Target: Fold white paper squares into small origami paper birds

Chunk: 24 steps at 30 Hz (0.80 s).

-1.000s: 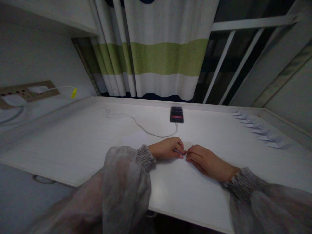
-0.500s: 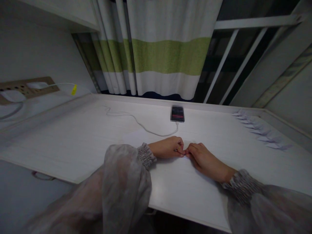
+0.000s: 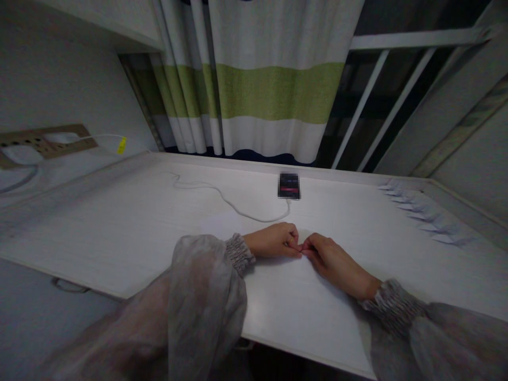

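Both my hands rest on the white desk (image 3: pixel 119 233), fingertips meeting near its middle. My left hand (image 3: pixel 272 241) is curled, its fingers pinched together and pressing down on a pale sheet of paper (image 3: pixel 222 222) that barely stands out from the desk. My right hand (image 3: pixel 331 258) is also curled, fingertips pinched against the left hand's fingertips at the same spot. What lies under the fingertips is too small and dim to make out. Loose grey sleeves cover both forearms.
A small dark device (image 3: pixel 289 186) sits behind my hands with a white cable (image 3: pixel 222 198) running left to a wall socket strip (image 3: pixel 43 143). A row of small folded paper pieces (image 3: pixel 420 214) lies at the right. A striped curtain (image 3: pixel 273 90) hangs behind the desk.
My right hand has slid a little forward and left so its fingertips close against my left hand's. The left hand stays nearly still.
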### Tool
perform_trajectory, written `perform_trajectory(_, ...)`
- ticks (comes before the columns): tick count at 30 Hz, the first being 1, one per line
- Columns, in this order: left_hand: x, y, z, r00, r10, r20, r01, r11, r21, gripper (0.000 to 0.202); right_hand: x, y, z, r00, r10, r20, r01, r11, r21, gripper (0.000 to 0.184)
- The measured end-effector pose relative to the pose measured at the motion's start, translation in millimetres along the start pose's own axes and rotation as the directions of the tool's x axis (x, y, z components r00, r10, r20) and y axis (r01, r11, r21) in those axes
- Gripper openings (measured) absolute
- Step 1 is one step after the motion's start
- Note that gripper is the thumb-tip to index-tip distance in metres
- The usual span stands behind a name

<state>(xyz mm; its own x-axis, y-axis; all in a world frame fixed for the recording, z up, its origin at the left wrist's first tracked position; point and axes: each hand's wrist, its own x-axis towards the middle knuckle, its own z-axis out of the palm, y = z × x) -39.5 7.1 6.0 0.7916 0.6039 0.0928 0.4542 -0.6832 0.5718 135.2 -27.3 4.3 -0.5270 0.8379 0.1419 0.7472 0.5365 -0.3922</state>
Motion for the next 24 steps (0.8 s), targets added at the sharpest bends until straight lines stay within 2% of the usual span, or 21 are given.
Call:
perform_trajectory(5,0,-2,2.3,1.0,0.016,-0.015,-0.016,1.0,0.006,0.018,0,6,2,0.999,-0.027,-0.022,0.028,0.997,0.069,0.011)
perform_trajectory(8,-1,2,3.1,0.999,-0.029,-0.032,0.029,1.0,0.001,0.019,-1,10,1,1.0,-0.024,-0.009,0.025,0.992,0.127,0.01)
perform_trajectory(13,-2,8,2.4,0.997,-0.064,-0.036,0.064,0.998,0.001,0.021,-3,12,-3,1.0,0.02,0.005,-0.02,0.965,0.26,0.008)
perform_trajectory(24,-1,7,5.4,0.986,-0.161,-0.049,0.156,0.983,-0.095,0.014,-3,8,-3,0.996,0.084,0.034,-0.09,0.927,0.363,0.004)
